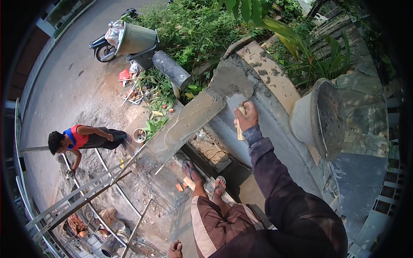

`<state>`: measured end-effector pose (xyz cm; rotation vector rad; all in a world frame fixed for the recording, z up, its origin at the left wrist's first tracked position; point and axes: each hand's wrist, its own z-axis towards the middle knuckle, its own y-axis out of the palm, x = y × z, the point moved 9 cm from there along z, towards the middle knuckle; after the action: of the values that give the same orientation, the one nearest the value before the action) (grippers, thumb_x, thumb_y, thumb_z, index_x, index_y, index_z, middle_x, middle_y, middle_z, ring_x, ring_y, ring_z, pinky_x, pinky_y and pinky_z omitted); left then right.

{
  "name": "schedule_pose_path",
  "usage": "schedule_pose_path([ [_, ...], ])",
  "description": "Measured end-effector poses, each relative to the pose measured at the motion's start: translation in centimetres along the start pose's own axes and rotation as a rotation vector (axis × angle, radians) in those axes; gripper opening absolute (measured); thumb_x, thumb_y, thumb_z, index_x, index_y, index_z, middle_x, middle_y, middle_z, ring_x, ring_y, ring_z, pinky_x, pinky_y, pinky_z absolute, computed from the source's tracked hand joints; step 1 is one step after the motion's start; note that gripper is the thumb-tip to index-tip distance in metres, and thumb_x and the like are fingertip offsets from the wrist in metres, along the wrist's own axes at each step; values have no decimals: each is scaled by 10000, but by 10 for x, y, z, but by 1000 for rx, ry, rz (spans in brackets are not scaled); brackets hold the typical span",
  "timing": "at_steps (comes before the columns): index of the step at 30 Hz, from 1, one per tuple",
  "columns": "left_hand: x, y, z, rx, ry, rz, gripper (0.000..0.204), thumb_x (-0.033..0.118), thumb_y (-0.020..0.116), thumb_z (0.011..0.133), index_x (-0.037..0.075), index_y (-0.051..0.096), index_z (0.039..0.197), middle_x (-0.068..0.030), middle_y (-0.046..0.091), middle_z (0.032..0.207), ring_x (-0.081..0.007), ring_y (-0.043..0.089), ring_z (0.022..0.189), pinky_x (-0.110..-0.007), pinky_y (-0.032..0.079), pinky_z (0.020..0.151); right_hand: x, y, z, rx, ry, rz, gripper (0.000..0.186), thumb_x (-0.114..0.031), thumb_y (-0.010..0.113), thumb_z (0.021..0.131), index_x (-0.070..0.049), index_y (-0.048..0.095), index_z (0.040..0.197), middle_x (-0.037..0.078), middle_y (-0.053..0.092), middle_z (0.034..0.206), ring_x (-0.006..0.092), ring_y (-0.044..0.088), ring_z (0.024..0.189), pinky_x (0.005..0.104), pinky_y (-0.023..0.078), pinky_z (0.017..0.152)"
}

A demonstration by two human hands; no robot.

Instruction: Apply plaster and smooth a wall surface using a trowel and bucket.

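Observation:
My right hand [247, 117] is closed around the pale wooden handle of a trowel [240, 130]. The trowel's light grey blade rests against wet mortar [232, 79] at the corner of a low masonry wall. Smooth, wet-looking mortar also covers the wall top [185, 122] running down to the left. At the lower edge, my left hand [175, 249] shows only in part, close to my shorts, and the frame cuts off most of its fingers. A large bucket [301, 120] coated with grey mortar stands tilted in view, right of my right hand.
To the left, another person [86, 137] bends over a long-handled tool near grey sand. Metal rails [90, 195] cross the lower left. Beyond the wall stand a grey cylinder [171, 69], a full bin [137, 38] and a motorcycle [103, 51]. A coiled cord [216, 154] lies near my sandalled feet.

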<state>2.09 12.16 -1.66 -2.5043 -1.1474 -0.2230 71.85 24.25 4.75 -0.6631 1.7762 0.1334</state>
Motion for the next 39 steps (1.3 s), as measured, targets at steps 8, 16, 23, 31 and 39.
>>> schedule_pose_path([
  [8, -19, 24, -5, -34, 89, -7, 327, 188, 594, 729, 43, 543, 1018, -74, 544, 1020, -204, 474, 961, -330, 381, 831, 29, -61, -57, 112, -91, -64, 325, -104, 565, 735, -4, 352, 959, 87, 504, 613, 129, 478, 404, 274, 393, 347],
  [16, -80, 35, 21, -83, 33, -187, 298, 152, 561, 767, 20, 489, 1023, -71, 577, 819, -136, 568, 669, -225, 426, 516, -19, -50, -111, -77, 256, 263, 225, -182, 525, 736, -10, 431, 847, 74, 488, 617, 132, 489, 449, 265, 425, 379],
  [23, 17, -28, 2, 5, 126, -154, 319, 153, 576, 762, 25, 489, 1041, -70, 578, 813, -143, 568, 660, -222, 432, 521, -81, 24, -35, -479, 375, 480, 206, -217, 479, 783, -13, 496, 806, 72, 501, 607, 164, 505, 462, 301, 454, 408],
  [31, 58, -51, -8, 54, 186, -115, 379, 140, 570, 754, 27, 455, 1097, -69, 581, 837, -132, 558, 669, -225, 430, 524, -70, 16, -9, -389, 378, 501, 232, -239, 440, 809, -13, 479, 841, 43, 494, 632, 132, 485, 484, 265, 448, 417],
  [39, 32, -20, 9, -9, 178, -180, 456, 84, 592, 739, 61, 397, 1151, -78, 564, 853, -151, 558, 652, -240, 441, 502, -83, -7, -52, -414, 445, 514, 223, -227, 444, 815, -10, 491, 830, 44, 496, 641, 125, 480, 477, 251, 447, 414],
])
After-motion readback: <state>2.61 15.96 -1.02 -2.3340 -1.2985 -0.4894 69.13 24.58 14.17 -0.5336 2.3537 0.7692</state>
